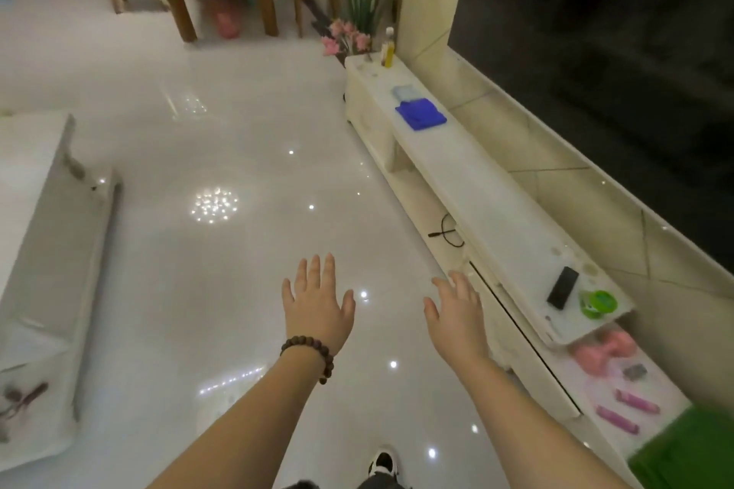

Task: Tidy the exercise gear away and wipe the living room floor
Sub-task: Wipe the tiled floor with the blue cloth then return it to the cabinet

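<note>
Above the glossy floor [222,123], left hand [317,306] and right hand [456,314] are held out empty, fingers spread; pink dumbbell [603,349] is stowed under the cabinet [496,202], blue cloth [421,114] apparently kept ready for wiping.

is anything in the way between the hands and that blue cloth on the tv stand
Nothing visible. Both hands, left and right, are open over bare floor, and the blue cloth lies uncovered on the stand's top farther along.
</note>
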Demonstrator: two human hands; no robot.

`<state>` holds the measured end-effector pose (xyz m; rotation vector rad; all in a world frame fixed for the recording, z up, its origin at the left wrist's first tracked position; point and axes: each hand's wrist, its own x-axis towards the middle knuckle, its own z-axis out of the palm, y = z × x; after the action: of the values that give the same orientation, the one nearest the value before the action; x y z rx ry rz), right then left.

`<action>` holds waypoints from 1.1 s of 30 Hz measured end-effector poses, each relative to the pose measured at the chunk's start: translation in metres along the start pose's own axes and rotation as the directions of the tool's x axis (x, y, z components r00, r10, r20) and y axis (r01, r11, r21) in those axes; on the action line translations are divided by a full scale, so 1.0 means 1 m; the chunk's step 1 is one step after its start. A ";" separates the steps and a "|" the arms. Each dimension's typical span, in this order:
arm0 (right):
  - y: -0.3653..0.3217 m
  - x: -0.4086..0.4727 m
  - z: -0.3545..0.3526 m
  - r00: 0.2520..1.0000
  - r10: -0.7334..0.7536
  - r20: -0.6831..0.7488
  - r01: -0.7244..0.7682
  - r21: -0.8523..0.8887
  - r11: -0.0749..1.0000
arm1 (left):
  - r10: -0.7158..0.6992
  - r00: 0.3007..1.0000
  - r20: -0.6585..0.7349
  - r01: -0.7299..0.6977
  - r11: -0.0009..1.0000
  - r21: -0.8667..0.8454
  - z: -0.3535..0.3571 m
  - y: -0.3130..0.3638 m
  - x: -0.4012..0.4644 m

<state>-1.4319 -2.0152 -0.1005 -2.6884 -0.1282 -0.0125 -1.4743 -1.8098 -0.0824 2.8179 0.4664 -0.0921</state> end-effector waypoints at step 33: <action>-0.055 0.750 0.091 0.981 0.034 0.193 -0.028 -0.035 0.999 | -0.058 0.992 0.111 0.056 0.998 0.022 -0.023 0.073 0.748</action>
<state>-0.6912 -1.8599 -0.1363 -2.7185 -0.1474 0.2596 -0.7434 -1.6401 -0.1219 2.7997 0.5222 -0.2658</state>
